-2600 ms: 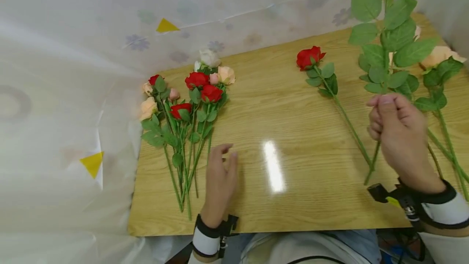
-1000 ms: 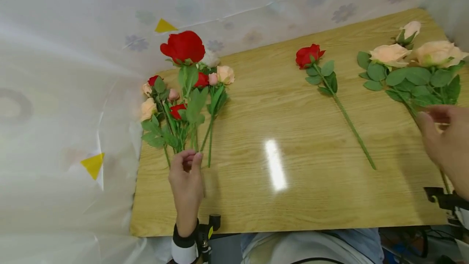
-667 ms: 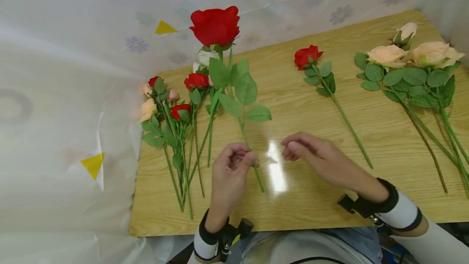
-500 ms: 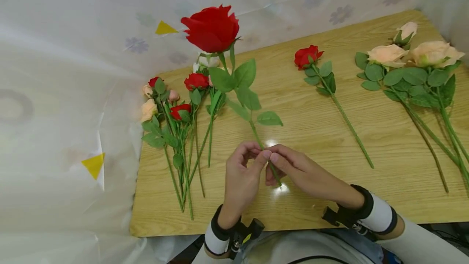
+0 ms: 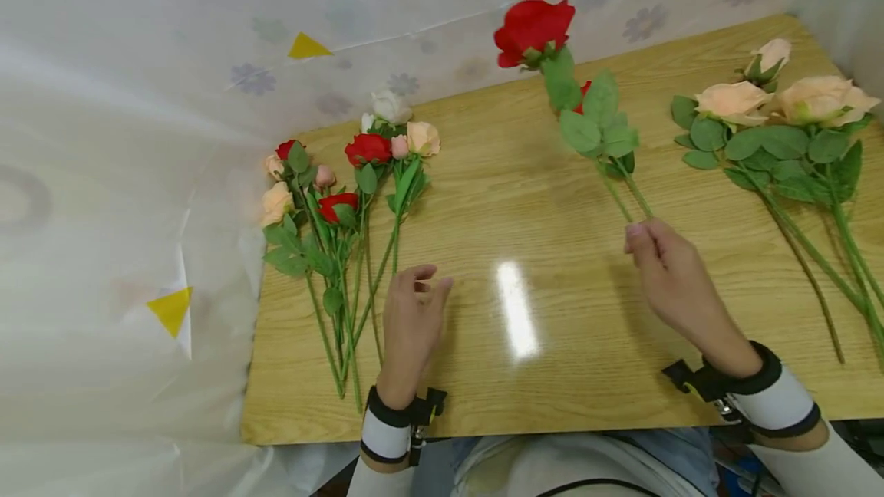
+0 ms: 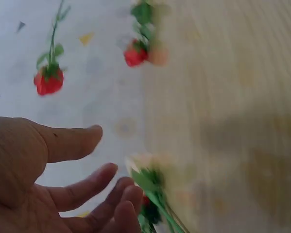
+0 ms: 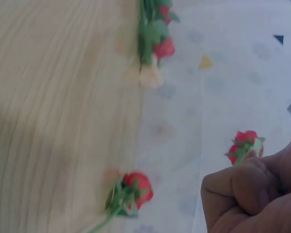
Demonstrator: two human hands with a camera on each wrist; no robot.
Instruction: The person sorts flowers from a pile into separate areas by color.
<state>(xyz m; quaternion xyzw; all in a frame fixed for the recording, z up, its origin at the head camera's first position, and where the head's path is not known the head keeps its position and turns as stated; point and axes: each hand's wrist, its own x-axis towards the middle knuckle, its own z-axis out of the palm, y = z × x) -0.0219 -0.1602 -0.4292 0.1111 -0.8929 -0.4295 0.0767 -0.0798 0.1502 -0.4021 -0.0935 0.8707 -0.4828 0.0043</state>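
Observation:
My right hand (image 5: 673, 282) pinches the stem of a long-stemmed red rose (image 5: 533, 31), raised above the table on the right of centre. In the right wrist view its bloom (image 7: 245, 145) shows past my curled fingers. A second red rose (image 7: 137, 188) lies on the table below it, mostly covered by the raised one's leaves in the head view. My left hand (image 5: 414, 320) hovers beside the left pile of flowers, fingers loosely bent and holding nothing. That pile mixes red roses (image 5: 367, 149), peach roses (image 5: 423, 139) and a white one (image 5: 390, 107).
Peach roses (image 5: 733, 103) with long stems lie at the right end of the wooden table (image 5: 483, 205). A pale patterned sheet (image 5: 193, 14) rises behind the table and along its left side. Light glares off the tabletop (image 5: 516, 313) near the middle.
A peach rose was laid at the right. My left hand lifted a red rose from the left pile, and my right hand took it and carried it right. The left hand let go and drew back.

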